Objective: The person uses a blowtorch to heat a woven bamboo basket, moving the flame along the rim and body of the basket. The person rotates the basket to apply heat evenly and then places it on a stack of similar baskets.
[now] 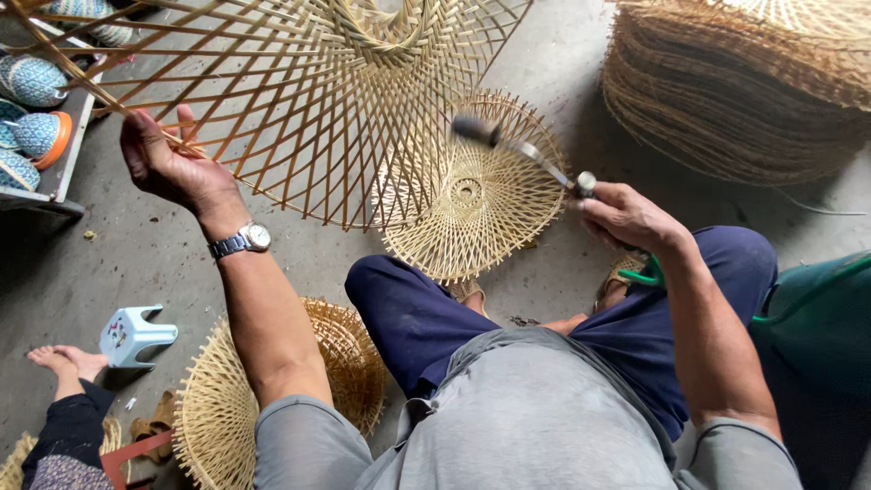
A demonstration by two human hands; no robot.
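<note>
Up in the top half of the frame, the person's left hand [168,163] grips the rim of a large open-weave bamboo frame [308,100], fingers curled over the crossing strips at its left edge, holding it raised and tilted above the concrete floor [118,254]. A metal wristwatch [243,240] sits on that wrist. To the right of centre, the right hand [626,216] is clenched around the handle of a slim tool [522,152] (blurred, so its exact kind cannot be told), whose dark tip points up and left, just beside the lower right edge of the frame.

Below the tool, a smaller round woven piece [472,195] lies flat on the floor, partly overlapped in the picture by the big frame. Another woven disc [227,399] rests on the floor at the lower left, behind the person's left forearm. A tall stack of finished woven pieces [735,100] fills the upper right corner.

The person sits with knees bent, in dark blue trousers [408,318] and a grey shirt [526,417]. At the far left edge, a shelf [63,145] carries blue patterned bowls [36,82]. A small pale blue plastic stool [132,334] stands on the floor at lower left, near another person's bare foot [63,361].
</note>
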